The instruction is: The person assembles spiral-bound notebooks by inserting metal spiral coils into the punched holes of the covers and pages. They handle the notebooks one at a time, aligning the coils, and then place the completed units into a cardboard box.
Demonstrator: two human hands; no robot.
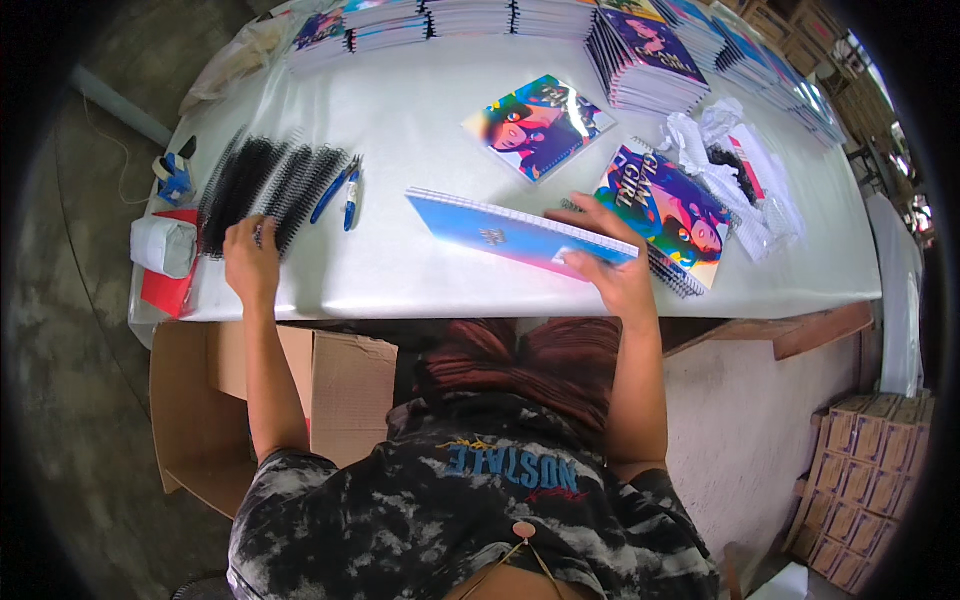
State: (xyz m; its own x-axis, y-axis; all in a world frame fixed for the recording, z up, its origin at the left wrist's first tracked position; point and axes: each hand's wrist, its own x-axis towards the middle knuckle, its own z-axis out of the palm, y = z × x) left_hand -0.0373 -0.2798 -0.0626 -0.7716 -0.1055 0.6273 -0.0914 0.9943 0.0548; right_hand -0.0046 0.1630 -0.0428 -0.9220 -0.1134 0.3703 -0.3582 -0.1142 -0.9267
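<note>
My right hand [612, 262] grips a notebook [515, 235] by its right end, thumb in front and fingers behind. The notebook is tilted up over the table, its blue-and-pink cover facing me and a row of punched holes along the upper edge. My left hand [252, 262] reaches to the near end of a pile of black spiral binding coils [270, 185], fingers curled down onto a coil there. Beside the pile lie blue-handled pliers [335, 195] and a blue-and-white pen-like tool [351, 203].
Colourful notebooks [665, 215] lie right of my right hand, another notebook [540, 128] farther back. Stacked notebooks [645, 70] line the far edge. Crumpled white wrapping [765, 190] sits at right, a white wrapped bundle [164, 248] at left. An open cardboard box [350, 390] stands below the table edge.
</note>
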